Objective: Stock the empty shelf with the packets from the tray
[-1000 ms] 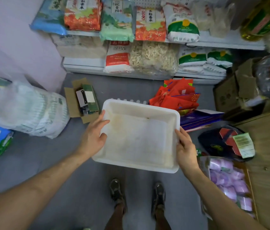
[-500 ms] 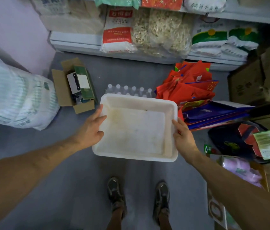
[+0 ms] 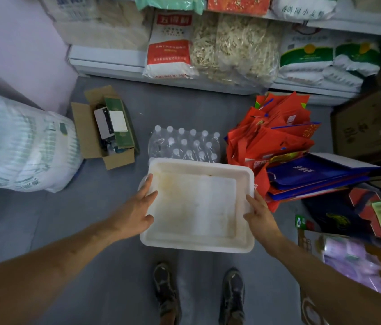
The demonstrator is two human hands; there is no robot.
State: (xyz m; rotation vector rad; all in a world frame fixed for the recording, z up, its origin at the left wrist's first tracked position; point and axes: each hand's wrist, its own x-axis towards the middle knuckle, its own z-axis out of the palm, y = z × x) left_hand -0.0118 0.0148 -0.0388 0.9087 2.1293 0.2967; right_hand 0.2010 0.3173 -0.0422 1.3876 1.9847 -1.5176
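I hold the tray point(image 3: 199, 165) level between both hands, I judge to keep it steady over the floor; my left hand point(image 3: 135, 212) grips its 9 o'clock rim, my right hand point(image 3: 258, 214) its 3 o'clock rim; it is shallow white plastic, yellow-stained, no packets inside; a bottle pack point(image 3: 184, 144) lies at its 12 o'clock.

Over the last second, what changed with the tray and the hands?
The white tray has drawn back toward the person, uncovering the shrink-wrapped pack of bottles on the floor beyond it. The left hand and right hand keep their grip on its sides; it stays empty.
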